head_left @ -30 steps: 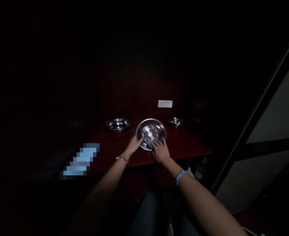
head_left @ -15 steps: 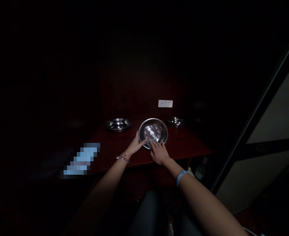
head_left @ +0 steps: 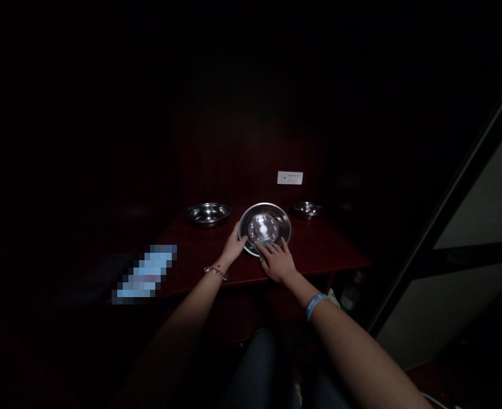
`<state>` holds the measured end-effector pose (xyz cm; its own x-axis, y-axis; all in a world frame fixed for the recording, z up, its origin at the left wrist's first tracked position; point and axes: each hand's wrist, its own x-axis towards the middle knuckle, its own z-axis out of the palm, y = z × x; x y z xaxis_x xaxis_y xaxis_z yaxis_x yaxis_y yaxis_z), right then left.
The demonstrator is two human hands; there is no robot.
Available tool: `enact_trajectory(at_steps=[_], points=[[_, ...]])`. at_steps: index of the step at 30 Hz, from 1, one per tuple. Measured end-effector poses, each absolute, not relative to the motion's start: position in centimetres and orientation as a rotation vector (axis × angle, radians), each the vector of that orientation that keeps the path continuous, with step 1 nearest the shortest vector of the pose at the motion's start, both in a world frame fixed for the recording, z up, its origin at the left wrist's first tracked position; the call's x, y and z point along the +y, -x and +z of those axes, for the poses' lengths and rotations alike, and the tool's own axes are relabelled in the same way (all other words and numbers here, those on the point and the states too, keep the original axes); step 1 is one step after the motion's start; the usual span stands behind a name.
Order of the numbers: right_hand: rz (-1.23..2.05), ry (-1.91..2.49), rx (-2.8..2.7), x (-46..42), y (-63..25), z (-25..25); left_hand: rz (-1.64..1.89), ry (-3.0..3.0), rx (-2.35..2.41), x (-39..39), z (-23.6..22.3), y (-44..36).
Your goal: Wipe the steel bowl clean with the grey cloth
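A shiny steel bowl (head_left: 264, 222) is tilted toward me above the dark red table (head_left: 319, 250). My left hand (head_left: 235, 245) grips its left rim, thumb on the inner side and the other fingers mostly hidden behind. With bent fingers, my right hand (head_left: 278, 261) presses a grey cloth (head_left: 261, 246) against the bowl's lower inner wall. Most of the cloth lies under those fingers. Behind and to the left sits a wide, shallow steel bowl (head_left: 208, 215). Another, smaller steel bowl (head_left: 307, 210) rests at the back right.
A white power socket (head_left: 290, 178) is on the dark back panel. At the left is a blurred-out bright blue patch (head_left: 146, 274). A bottle (head_left: 351, 292) stands below the table's right end. Beyond it, a dark-framed pale panel (head_left: 468, 199) slants upward at the right.
My right fingers and the cloth have shifted slightly along the bowl's lower inside. The left thumb has moved a little left on the rim. The view has shifted slightly.
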<state>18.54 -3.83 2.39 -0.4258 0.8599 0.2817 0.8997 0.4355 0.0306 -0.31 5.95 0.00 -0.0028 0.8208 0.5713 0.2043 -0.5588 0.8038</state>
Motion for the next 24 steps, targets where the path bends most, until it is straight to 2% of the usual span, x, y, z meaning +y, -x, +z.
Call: enact_trajectory(at_steps=[13,24], points=[[-0.421,1.599,-2.366,-2.8,-20.4,3.1,1.631,-1.648,1.091,5.5,0.7,0.2],[-0.267,1.601,-2.453,-3.3,-19.4,2.5,1.587,-1.737,1.107,5.3,0.3,0.0]])
